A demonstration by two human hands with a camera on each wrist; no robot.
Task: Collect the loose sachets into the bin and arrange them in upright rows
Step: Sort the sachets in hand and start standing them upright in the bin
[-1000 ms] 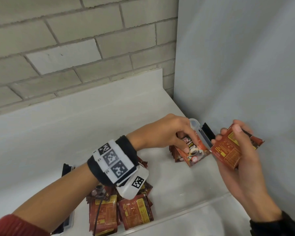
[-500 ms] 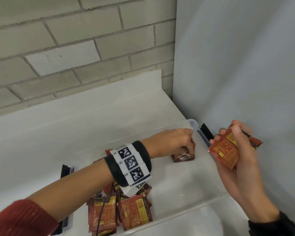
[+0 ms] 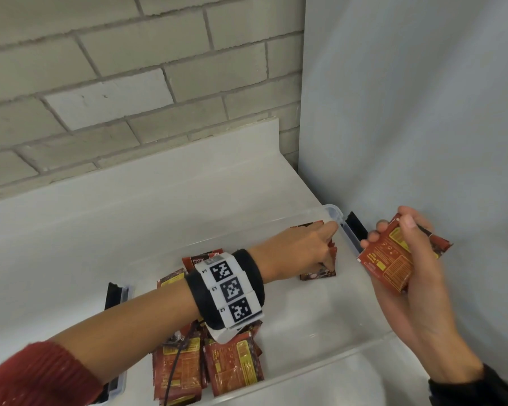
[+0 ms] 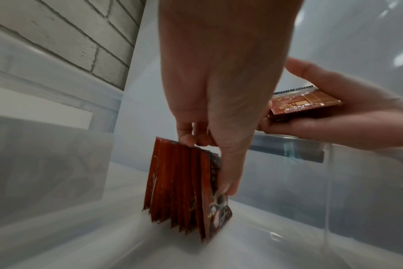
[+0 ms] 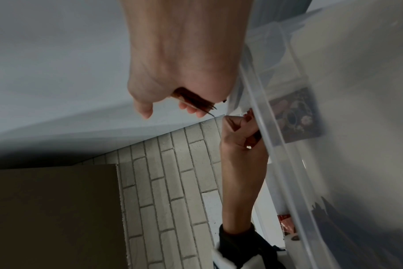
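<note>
Sachets being stood up in the clear bin

The left hand [image 4: 219, 102] pinched an upright row of sachets [image 4: 184, 189] on the floor of the bin [image 3: 349, 230], in its far right corner; the right hand [image 3: 417, 276] gripped a few sachets [image 3: 393, 259] just outside the rim, while a loose pile [image 3: 206, 367] lay inside.

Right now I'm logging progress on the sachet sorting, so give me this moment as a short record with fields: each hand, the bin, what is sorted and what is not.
left hand: inside the bin, gripping the upright row of sachets from above
right hand: outside the bin, holding a small stack of sachets
bin: clear plastic, open, on the white surface
sorted: one upright row near the bin's far right corner
unsorted: loose sachets heaped flat at the near left of the bin
</note>
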